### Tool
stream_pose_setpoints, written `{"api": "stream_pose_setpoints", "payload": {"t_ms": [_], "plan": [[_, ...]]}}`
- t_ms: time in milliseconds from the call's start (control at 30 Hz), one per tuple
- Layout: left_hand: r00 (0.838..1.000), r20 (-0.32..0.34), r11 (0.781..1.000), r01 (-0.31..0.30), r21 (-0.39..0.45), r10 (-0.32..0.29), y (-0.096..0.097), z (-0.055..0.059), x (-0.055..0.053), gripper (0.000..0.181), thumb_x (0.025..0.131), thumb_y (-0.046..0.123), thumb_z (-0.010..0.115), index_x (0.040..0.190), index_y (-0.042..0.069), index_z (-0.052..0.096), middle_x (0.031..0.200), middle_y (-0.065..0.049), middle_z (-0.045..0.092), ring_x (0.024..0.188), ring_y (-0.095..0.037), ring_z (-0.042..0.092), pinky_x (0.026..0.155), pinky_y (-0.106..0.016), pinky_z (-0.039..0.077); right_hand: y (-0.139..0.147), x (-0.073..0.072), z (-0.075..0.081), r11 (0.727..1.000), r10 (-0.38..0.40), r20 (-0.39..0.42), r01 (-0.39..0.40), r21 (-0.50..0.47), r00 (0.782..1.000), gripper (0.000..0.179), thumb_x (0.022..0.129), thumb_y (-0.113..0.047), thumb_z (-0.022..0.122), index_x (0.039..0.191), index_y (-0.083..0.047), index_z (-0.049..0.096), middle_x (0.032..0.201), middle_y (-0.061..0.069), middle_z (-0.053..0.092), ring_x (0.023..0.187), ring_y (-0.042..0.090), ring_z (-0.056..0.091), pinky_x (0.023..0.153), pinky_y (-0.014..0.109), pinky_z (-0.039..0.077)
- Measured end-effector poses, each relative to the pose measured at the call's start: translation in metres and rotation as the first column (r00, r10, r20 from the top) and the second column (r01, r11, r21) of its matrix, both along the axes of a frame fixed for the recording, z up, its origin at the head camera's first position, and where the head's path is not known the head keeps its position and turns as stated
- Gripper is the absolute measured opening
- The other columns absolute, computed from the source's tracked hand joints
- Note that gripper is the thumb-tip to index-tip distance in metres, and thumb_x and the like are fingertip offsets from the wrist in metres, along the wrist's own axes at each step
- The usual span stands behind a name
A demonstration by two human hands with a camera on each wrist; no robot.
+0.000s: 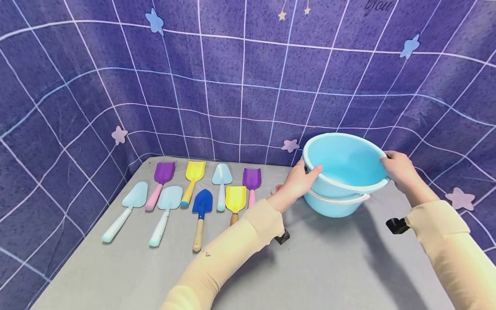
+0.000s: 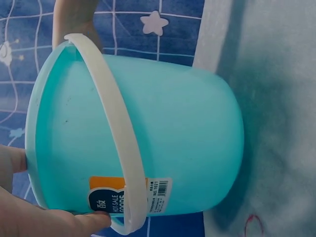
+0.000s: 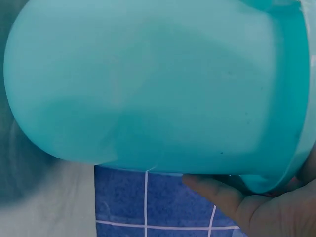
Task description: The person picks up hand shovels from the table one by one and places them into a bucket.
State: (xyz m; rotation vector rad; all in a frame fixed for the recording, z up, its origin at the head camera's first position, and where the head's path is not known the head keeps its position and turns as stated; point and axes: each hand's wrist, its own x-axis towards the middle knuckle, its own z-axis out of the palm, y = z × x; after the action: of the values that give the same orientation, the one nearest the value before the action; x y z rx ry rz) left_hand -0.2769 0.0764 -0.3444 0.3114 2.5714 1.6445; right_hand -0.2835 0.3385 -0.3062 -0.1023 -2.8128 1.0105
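A light blue bucket (image 1: 335, 206) with a white handle (image 2: 121, 133) stands upright, its open top toward the head camera. My left hand (image 1: 298, 180) grips the left side of its rim, with the thumb on top. The opposite side of the rim is held by my right hand (image 1: 401, 170). In the left wrist view the handle hangs down against the bucket's side, partly over a printed label (image 2: 106, 200). The right wrist view has the right hand's fingers under the rim. Whether the bucket's base touches the table cannot be told.
Several toy shovels lie on the grey table (image 1: 310, 267) to the left, among them a blue shovel (image 1: 202, 202), a yellow shovel (image 1: 235, 198) partly behind my left sleeve, and a purple shovel (image 1: 164, 172). A purple gridded curtain (image 1: 263, 107) hangs behind.
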Motion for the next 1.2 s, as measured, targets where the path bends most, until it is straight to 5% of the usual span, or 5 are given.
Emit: {"api": "stream_pose_setpoints", "payload": {"t_ms": [200,667,900,1200], "plan": [[1.0,0.019,0.999,0.023,0.044,-0.023,-0.017,0.001,0.005,0.067,0.095,0.045,0.049,0.148,0.01,0.028,0.145,-0.009,0.042,0.128,-0.02,0.045,0.104,-0.038,0.036,-0.011,0.008,-0.002,0.997,0.05,-0.001,-0.05,-0.051,0.999,0.049,0.099,-0.014,0.032,0.13,0.023,0.034,0.11,0.038,0.051,0.063,-0.001,0.051,0.055,0.018,0.049],[0.995,0.062,0.996,0.082,0.039,-0.084,-0.05,-0.001,0.017,0.067,0.094,0.047,0.05,0.147,0.011,0.03,0.146,-0.007,0.041,0.134,-0.018,0.038,0.107,-0.035,0.034,-0.027,0.029,-0.007,0.99,0.11,0.021,-0.108,-0.096,0.994,0.052,0.098,-0.016,0.04,0.132,0.022,0.032,0.115,0.038,0.051,0.068,-0.007,0.052,0.062,0.016,0.05],[0.995,0.02,0.993,0.103,-0.062,-0.102,-0.071,0.003,0.026,0.065,0.093,0.052,0.048,0.144,0.014,0.036,0.14,-0.004,0.049,0.131,-0.02,0.043,0.108,-0.045,0.03,-0.038,0.04,-0.012,0.984,0.12,0.026,-0.116,-0.136,0.992,0.053,0.099,-0.019,0.041,0.134,0.021,0.032,0.118,0.038,0.051,0.071,-0.008,0.053,0.064,0.015,0.051],[0.99,0.022,0.983,0.141,-0.114,-0.139,-0.088,0.003,0.036,0.067,0.094,0.053,0.047,0.143,0.009,0.036,0.136,-0.008,0.052,0.127,-0.02,0.047,0.102,-0.042,0.038,-0.045,0.053,-0.019,0.985,0.13,0.048,-0.123,-0.124,0.99,0.056,0.099,-0.025,0.043,0.136,0.016,0.033,0.124,0.034,0.05,0.076,-0.01,0.052,0.067,0.016,0.051]]}}
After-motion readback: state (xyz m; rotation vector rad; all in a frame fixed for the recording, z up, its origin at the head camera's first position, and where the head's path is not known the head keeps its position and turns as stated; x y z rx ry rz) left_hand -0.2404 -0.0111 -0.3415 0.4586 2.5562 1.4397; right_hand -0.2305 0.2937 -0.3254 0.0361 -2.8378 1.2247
